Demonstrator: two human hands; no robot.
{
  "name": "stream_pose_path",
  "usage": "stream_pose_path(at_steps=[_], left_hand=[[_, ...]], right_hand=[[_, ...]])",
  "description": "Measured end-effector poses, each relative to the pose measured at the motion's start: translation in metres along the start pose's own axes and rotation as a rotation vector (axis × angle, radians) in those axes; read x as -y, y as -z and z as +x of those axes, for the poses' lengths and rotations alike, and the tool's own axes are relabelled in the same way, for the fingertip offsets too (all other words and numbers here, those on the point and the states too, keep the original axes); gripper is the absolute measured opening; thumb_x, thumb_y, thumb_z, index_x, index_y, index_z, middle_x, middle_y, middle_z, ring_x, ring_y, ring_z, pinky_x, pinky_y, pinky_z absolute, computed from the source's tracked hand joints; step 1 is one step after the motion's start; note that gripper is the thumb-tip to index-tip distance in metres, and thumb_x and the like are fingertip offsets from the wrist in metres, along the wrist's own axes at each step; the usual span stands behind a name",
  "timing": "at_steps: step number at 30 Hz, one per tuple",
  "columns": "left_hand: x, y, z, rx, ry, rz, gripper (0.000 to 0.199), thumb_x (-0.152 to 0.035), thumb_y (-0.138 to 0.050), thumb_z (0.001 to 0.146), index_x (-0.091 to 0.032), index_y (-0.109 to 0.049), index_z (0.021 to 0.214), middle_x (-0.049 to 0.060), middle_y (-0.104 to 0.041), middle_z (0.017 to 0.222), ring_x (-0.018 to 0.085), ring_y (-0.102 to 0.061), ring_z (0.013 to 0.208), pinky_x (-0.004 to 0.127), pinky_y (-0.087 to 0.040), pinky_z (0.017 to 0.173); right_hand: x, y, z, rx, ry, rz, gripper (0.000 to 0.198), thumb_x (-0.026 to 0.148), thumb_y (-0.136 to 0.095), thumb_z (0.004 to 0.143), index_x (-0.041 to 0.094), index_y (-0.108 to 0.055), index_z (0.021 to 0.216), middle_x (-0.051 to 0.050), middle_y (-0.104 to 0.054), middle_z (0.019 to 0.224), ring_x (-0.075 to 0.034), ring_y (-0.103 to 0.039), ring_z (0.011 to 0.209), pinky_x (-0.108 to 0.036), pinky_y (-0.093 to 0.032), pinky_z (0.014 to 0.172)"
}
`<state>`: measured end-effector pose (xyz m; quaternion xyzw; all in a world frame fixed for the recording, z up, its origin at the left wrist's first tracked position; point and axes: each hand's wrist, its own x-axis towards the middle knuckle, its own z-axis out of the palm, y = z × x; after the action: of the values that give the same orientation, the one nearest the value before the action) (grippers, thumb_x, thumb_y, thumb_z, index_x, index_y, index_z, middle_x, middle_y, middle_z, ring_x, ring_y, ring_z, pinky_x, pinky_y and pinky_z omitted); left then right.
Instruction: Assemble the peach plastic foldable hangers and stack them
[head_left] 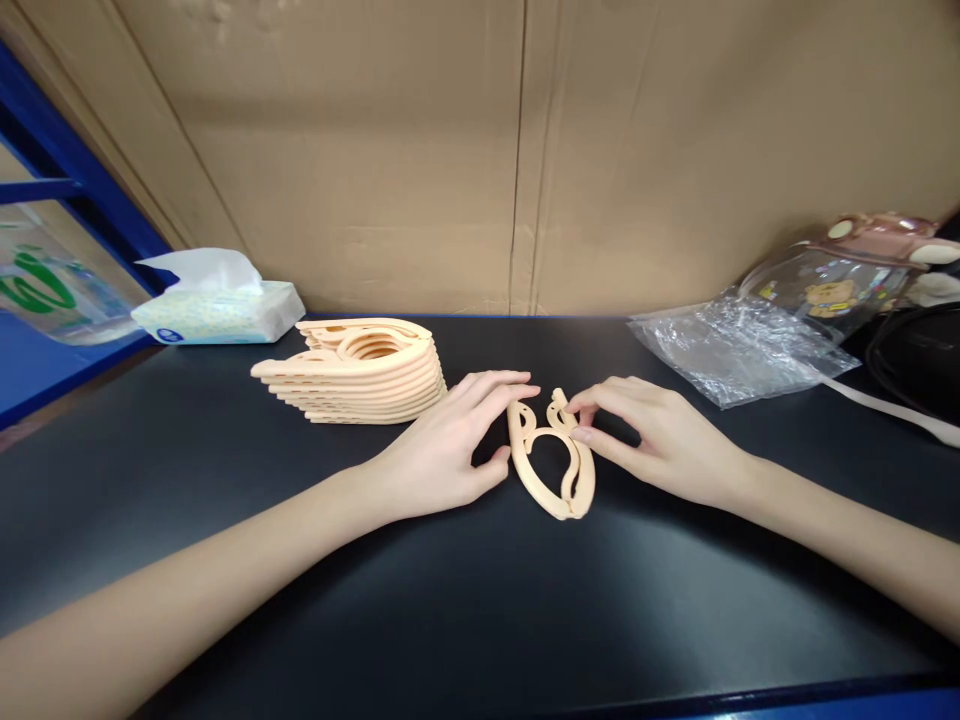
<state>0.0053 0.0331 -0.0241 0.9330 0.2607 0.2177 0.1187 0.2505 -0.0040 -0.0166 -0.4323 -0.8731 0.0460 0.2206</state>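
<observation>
A cream plastic folding hanger (585,478) lies folded on the black table, its two arms side by side around a curved hook. My left hand (457,440) rests at its left side, fingers stretched out; the fingertips reach over the top of the left arm and the thumb is beside its edge. My right hand (652,435) has thumb and index finger pinched at the upper part of the right arm. Left of my left hand stands a neat stack of several matching folded hangers (375,385), partly hidden behind that hand's knuckles.
A tissue pack (225,310) sits at the back left. Crumpled clear plastic bags (735,340) lie at the right, near a transparent bear-decorated container (832,290) and a pale strap (892,400). Cardboard (420,150) walls the back of the black table (480,610); a blue frame (75,190) borders the left.
</observation>
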Motion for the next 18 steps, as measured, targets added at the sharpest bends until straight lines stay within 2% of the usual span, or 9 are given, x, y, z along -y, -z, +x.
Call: stream_pose_path(at_steps=[4, 7, 9, 11, 14, 16, 18], left_hand=[[-0.001, 0.002, -0.002, 0.085, -0.039, -0.013, 0.067, -0.029, -0.061, 0.081, -0.016, -0.033, 0.14, 0.012, -0.032, 0.15, 0.025, -0.022, 0.142, 0.044, -0.028, 0.115], [-0.001, 0.002, -0.003, 0.145, -0.011, -0.023, 0.083, -0.047, -0.065, 0.08, -0.014, -0.024, 0.145, 0.015, -0.028, 0.152, 0.028, -0.022, 0.143, 0.05, -0.026, 0.115], [-0.001, 0.001, -0.003, 0.178, 0.013, -0.027, 0.095, -0.058, -0.065, 0.077, -0.013, -0.02, 0.147, 0.017, -0.026, 0.153, 0.031, -0.022, 0.142, 0.053, -0.025, 0.114], [-0.001, 0.001, -0.002, 0.195, 0.014, -0.022, 0.1, -0.066, -0.063, 0.074, -0.014, -0.02, 0.147, 0.017, -0.027, 0.153, 0.033, -0.022, 0.142, 0.054, -0.023, 0.115], [-0.002, 0.0, 0.001, 0.206, -0.025, -0.023, 0.086, -0.066, -0.062, 0.075, -0.02, -0.034, 0.143, 0.012, -0.038, 0.148, 0.03, -0.029, 0.139, 0.049, -0.025, 0.114], [-0.004, 0.0, 0.004, 0.215, -0.052, -0.042, 0.071, -0.06, -0.063, 0.078, -0.024, -0.044, 0.136, 0.009, -0.048, 0.14, 0.027, -0.039, 0.131, 0.044, -0.033, 0.11], [-0.009, 0.002, 0.005, 0.217, -0.048, -0.067, 0.065, -0.055, -0.065, 0.079, -0.024, -0.046, 0.134, 0.008, -0.053, 0.132, 0.026, -0.048, 0.121, 0.04, -0.04, 0.103]], right_hand=[[0.002, -0.001, -0.001, 0.068, 0.006, 0.039, 0.031, 0.043, -0.046, 0.094, 0.022, -0.053, 0.115, -0.006, -0.064, 0.109, -0.021, -0.059, 0.098, -0.039, -0.045, 0.086], [0.003, -0.003, -0.002, 0.143, -0.002, 0.122, 0.039, 0.044, -0.045, 0.094, 0.025, -0.045, 0.128, -0.005, -0.058, 0.126, -0.02, -0.054, 0.113, -0.039, -0.045, 0.094], [0.002, -0.004, -0.002, 0.131, -0.013, 0.156, 0.039, 0.043, -0.043, 0.095, 0.026, -0.043, 0.131, -0.003, -0.056, 0.131, -0.019, -0.051, 0.119, -0.037, -0.044, 0.099], [-0.003, -0.005, -0.001, 0.062, -0.034, 0.149, 0.036, 0.04, -0.04, 0.097, 0.026, -0.044, 0.13, -0.002, -0.055, 0.132, -0.017, -0.05, 0.121, -0.036, -0.042, 0.102], [-0.014, -0.007, 0.001, -0.018, -0.091, 0.091, 0.032, 0.035, -0.037, 0.098, 0.025, -0.048, 0.126, -0.002, -0.058, 0.129, -0.017, -0.051, 0.12, -0.038, -0.04, 0.104], [-0.022, -0.008, 0.003, -0.027, -0.126, 0.037, 0.031, 0.035, -0.037, 0.097, 0.024, -0.05, 0.123, -0.004, -0.058, 0.129, -0.019, -0.052, 0.12, -0.042, -0.04, 0.104], [-0.03, -0.009, 0.004, -0.016, -0.148, -0.005, 0.031, 0.036, -0.038, 0.096, 0.023, -0.052, 0.121, -0.006, -0.057, 0.131, -0.021, -0.052, 0.12, -0.044, -0.041, 0.103]])
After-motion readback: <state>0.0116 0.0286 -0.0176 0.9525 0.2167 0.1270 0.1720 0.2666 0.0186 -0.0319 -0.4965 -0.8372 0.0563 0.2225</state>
